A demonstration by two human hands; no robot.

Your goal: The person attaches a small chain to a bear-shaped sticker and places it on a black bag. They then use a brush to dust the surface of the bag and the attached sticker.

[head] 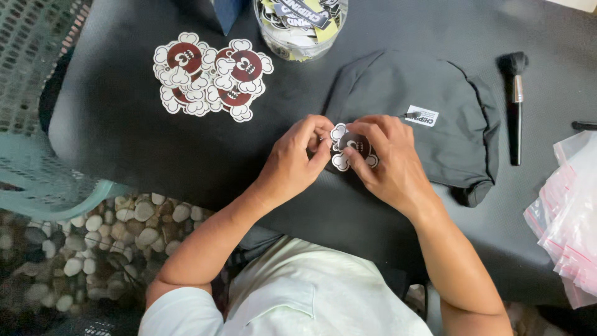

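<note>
Pinching one flower-edged sticker (352, 147) over the grey folded garment (429, 118), the left hand (292, 163) and right hand (388, 163) have fingers clamped on it; one brush (514, 106) lies on the table (124, 124).

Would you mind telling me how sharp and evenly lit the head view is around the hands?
In the head view, light is soft and even, without glare; the left hand and right hand holding the sticker are fairly sharp; the pebbles lie dimmer; the bags look bright.
</note>
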